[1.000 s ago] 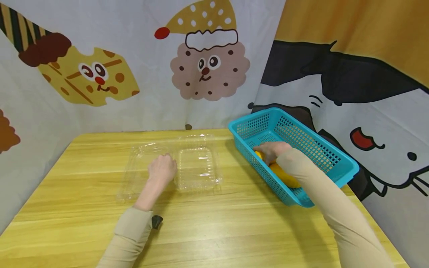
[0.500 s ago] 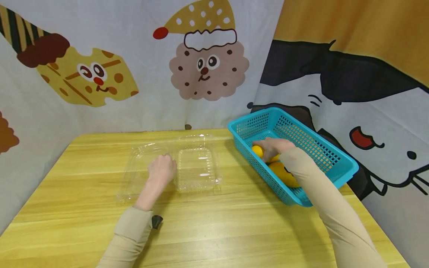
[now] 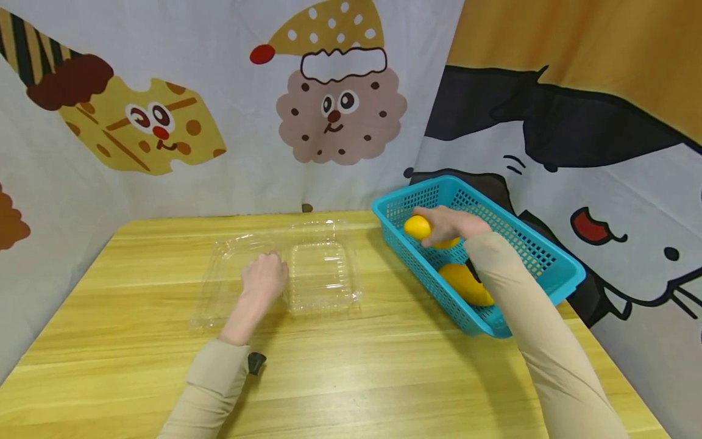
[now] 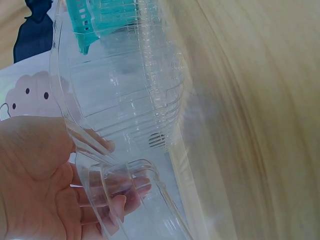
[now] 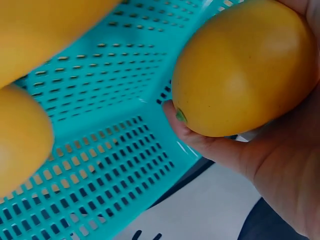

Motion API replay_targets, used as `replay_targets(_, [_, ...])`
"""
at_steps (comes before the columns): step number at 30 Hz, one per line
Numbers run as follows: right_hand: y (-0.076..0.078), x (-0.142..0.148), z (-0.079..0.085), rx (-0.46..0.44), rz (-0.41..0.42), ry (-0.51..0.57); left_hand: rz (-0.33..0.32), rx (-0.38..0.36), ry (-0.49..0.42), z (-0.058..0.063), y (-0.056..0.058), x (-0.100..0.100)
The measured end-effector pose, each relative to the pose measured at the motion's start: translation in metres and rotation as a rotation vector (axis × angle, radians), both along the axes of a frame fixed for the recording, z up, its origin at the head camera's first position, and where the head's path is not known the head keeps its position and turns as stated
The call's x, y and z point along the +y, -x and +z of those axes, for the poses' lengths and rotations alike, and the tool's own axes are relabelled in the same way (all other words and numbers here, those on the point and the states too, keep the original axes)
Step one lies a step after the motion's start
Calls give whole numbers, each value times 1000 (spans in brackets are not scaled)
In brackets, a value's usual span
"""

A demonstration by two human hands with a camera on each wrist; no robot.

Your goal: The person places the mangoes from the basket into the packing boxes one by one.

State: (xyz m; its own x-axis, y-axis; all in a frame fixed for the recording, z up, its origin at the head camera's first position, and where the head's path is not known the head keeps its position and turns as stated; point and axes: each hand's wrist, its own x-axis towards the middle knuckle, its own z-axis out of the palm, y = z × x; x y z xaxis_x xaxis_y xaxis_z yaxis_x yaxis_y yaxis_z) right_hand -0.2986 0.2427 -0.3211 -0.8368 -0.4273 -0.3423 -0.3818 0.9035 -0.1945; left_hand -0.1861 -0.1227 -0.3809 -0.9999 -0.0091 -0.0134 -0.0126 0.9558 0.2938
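Note:
My left hand point(image 3: 265, 279) grips the clear plastic clamshell box point(image 3: 320, 274) near its middle fold. The box lies open on the table, and in the left wrist view my fingers are curled round the box's edge point(image 4: 120, 170). Over the blue basket point(image 3: 406, 259), my right hand point(image 3: 451, 224) holds a yellow lemon point(image 3: 418, 227). A small green stem end shows on this lemon point(image 5: 245, 70) in the right wrist view, with my thumb along its lower side. Beneath the hand, another yellow fruit point(image 3: 447, 244) is partly hidden. A larger yellow fruit point(image 3: 466, 285) lies nearer the basket's front end.
The basket has perforated walls and stands at an angle on the table's right side. A wooden table point(image 3: 351, 378) spreads under everything. Behind it hangs a printed cloth point(image 3: 230, 189) with cartoon figures. A small black piece point(image 3: 256, 364) shows beside the left cuff.
My right hand has risen from deep in the basket, bringing the lemon up with it. The fruits below have come more into view. My left hand and the clamshell box have stayed put.

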Motion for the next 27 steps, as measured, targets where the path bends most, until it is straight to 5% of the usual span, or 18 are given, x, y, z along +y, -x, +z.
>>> replay_targets(8, [0,-8,22,58,-34,44,2,-3,7,0,-1,0])
replay_targets(27, [-9,-69,57,159,44,89,6,-11,0,1,-1,1])
